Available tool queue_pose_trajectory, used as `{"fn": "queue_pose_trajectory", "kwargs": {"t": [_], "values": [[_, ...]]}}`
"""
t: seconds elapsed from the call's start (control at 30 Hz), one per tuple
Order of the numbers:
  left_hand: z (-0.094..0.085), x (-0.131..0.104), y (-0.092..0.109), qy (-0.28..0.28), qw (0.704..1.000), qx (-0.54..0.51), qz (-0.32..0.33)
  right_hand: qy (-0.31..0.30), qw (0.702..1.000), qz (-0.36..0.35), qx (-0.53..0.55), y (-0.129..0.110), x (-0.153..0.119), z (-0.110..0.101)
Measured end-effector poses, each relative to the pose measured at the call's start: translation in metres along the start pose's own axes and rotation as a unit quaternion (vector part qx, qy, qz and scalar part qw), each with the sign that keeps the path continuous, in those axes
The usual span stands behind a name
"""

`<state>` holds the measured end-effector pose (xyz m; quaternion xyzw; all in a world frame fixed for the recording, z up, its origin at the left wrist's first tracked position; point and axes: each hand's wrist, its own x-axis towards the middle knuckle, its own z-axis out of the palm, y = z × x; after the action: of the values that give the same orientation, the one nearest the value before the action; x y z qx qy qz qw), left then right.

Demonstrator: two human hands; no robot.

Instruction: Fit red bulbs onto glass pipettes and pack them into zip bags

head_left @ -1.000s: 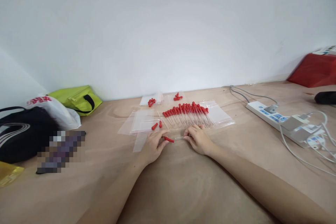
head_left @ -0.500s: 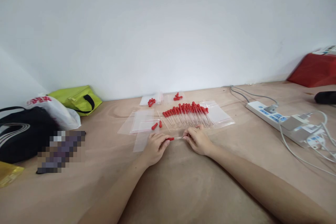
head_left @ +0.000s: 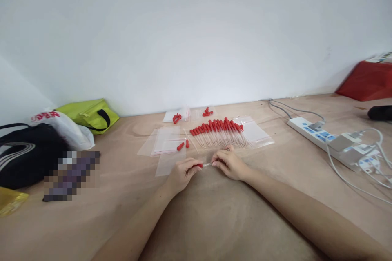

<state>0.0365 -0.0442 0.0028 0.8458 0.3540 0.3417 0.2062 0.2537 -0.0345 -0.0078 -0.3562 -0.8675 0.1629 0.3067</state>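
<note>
Less red bulb beyond left fingers

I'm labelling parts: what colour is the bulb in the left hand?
The bulb is red, clearest in the head view.

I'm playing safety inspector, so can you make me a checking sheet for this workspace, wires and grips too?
Surface: brown tabletop with wood-like swirls.
Job's things: row of red-bulbed droppers, loose red bulbs, clear plastic bags.
Clutter: black bag, white plastic bag and lime-green bag, grouped at left.
Grips: left grip pinches a red dropper bulb; right grip pinches a clear tube; joint too small to judge.
Cables: white cables looping by a white power strip.
Surroundings: pale wall behind; other people: nothing seen.
</note>
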Motion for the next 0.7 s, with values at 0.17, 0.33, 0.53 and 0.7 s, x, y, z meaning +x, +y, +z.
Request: {"fn": "queue_pose_trajectory", "kwargs": {"t": [0.17, 0.33, 0.53, 0.7], "values": [[0.002, -0.002, 0.0, 0.008, 0.999, 0.023, 0.03, 0.001, 1.0, 0.013, -0.005, -0.003, 0.0, -0.002], [0.005, -0.003, 0.0, 0.004, 0.997, 0.064, 0.044, 0.005, 0.999, 0.028, -0.038, -0.007, -0.001, -0.001], [0.005, -0.003, -0.003, 0.016, 0.995, 0.089, 0.046, 0.02, 0.997, 0.036, -0.06, -0.01, -0.001, 0.006], [0.004, -0.003, -0.001, -0.005, 0.991, 0.118, 0.057, 0.017, 0.996, 0.03, -0.085, -0.013, 0.001, 0.01]]}}
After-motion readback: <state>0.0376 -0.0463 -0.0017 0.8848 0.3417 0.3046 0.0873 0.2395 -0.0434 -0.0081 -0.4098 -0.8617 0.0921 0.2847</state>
